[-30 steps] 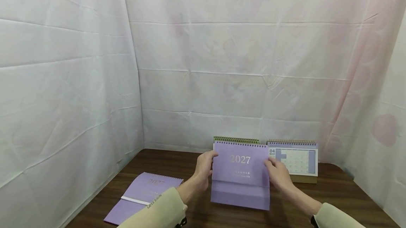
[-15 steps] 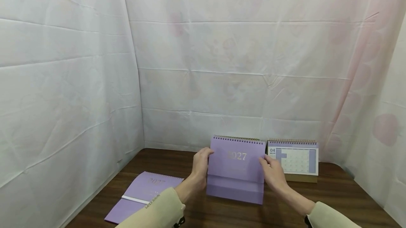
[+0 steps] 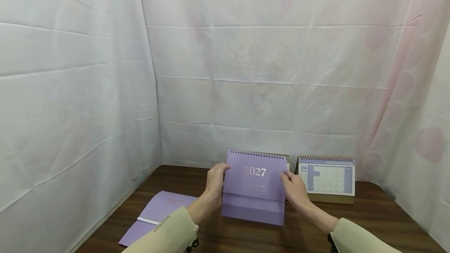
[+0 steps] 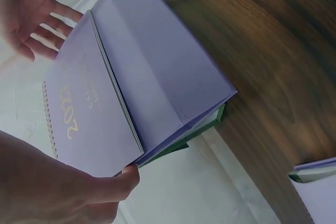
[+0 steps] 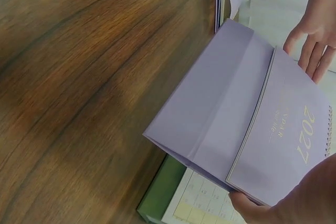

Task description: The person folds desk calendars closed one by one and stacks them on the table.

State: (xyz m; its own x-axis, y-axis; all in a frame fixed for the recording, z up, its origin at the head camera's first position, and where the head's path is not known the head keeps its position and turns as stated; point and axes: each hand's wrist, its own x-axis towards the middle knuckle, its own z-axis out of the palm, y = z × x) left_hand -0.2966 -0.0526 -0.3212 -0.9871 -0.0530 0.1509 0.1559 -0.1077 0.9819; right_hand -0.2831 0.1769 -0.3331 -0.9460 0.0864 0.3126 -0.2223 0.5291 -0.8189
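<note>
Between my two hands stands a purple desk calendar (image 3: pixel 253 184), marked 2027, with a spiral binding along its top. My left hand (image 3: pixel 213 187) grips its left edge, thumb toward the front. At the opposite edge my right hand (image 3: pixel 296 191) pinches the calendar between thumb and fingers. A folded purple base shows below the cover. Close behind it is a green-based calendar (image 5: pixel 164 186), mostly hidden in the head view; its grid page shows in the right wrist view.
To the right stands another desk calendar (image 3: pixel 327 178), turned to a page marked 04. A second purple calendar (image 3: pixel 158 210) with a white band lies at the left, partly behind my left sleeve. White cloth (image 3: pixel 225 100) hangs behind and beside the dark wooden table (image 3: pixel 379 221).
Both hands have moved left with the purple calendar, also slightly up at first. More of the calendar behind now shows at its right edge. The other calendars stay in place.
</note>
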